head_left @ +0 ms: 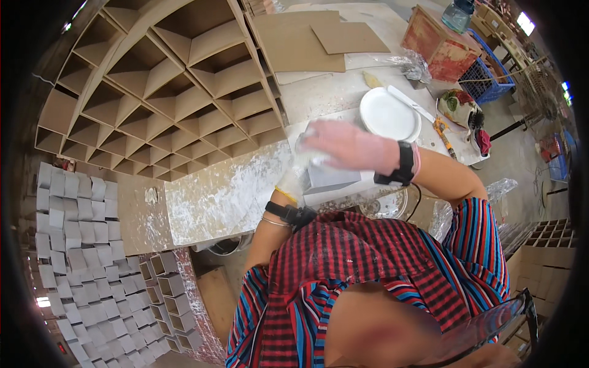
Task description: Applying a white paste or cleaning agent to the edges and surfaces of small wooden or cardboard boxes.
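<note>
A grey-white box-like piece [334,179] lies on the worktable close in front of me, partly covered by my hands. My right hand [353,146] reaches across its top from the right, its fingers smeared by motion. My left hand [293,175], in a whitish glove with a yellow cuff, is at the piece's left side; its fingers are hidden behind the right hand and blurred. What either hand grips cannot be made out. A round white lid or tub [389,115] sits just beyond the right hand, with a flat white strip [411,103] across its edge.
Tall stacked brown board compartments [178,86] rise at the far left. Grey boxes [86,245] are piled at the left. Brown sheets [300,40], an orange-handled tool [443,132], a red-stained wooden box [437,46] and a blue crate [491,83] stand farther off. White smears cover the table [227,196].
</note>
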The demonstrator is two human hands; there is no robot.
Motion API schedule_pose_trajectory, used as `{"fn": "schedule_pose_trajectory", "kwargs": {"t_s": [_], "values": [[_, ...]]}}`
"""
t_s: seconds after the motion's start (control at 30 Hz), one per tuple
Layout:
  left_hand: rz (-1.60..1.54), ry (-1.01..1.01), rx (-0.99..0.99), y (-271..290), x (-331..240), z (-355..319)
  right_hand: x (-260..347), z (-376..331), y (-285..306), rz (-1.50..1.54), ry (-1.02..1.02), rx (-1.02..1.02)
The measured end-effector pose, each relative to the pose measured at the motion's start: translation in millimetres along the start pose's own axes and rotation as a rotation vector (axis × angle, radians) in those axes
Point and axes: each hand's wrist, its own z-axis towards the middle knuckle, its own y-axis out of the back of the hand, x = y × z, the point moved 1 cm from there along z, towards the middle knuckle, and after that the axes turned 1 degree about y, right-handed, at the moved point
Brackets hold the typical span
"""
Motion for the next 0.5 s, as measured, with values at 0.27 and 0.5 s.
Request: {"fn": "schedule_pose_trajectory", "kwargs": {"t_s": [0.27,0.5], "values": [[-0.023,0.041,-0.013,-12.2,-2.5,-6.4,-36.3,7.8,-5.8,-0.039,-0.126,0.020],[0.467,-0.182,0.094,2.4,-0.6,-6.1,18.4,-13.7,-3.2,0.046,0.051,0.011]]}}
